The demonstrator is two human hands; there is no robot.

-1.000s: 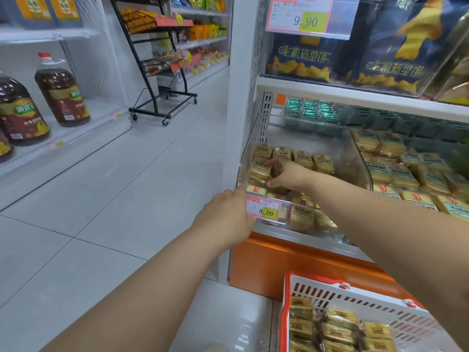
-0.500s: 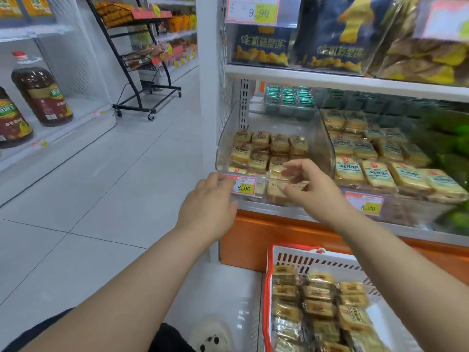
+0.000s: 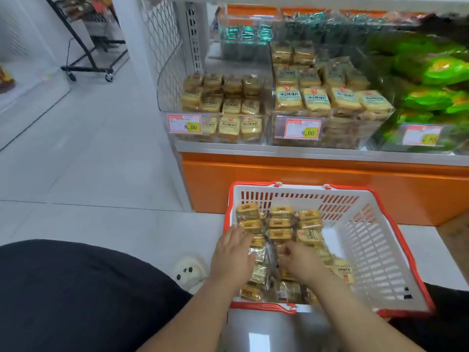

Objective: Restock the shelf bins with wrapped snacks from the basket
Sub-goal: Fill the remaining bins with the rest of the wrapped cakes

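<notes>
My left grip (image 3: 232, 252) lies flat, fingers straight, pressing on the wrapped snacks (image 3: 280, 233) at the near-left side of the basket (image 3: 368, 250), probably to steady the pile. My right grip (image 3: 298, 261) is down among the packs with fingers curled; motion blur keeps me from telling whether it pinches one or only reaches. I judge this the pick-up step. The snacks are small squarish blocks in crinkly, glossy yellow film that should slide easily against each other, so several need gathering at once. They fill the left half of the white slotted plastic basket with its red rim, sitting on the tiled floor (image 3: 88, 153) against the orange shelf base (image 3: 304, 181). Above, the clear rigid left bin (image 3: 267, 105) holds matching packs behind an 8.00 price tag (image 3: 184, 123), with room left on top.
</notes>
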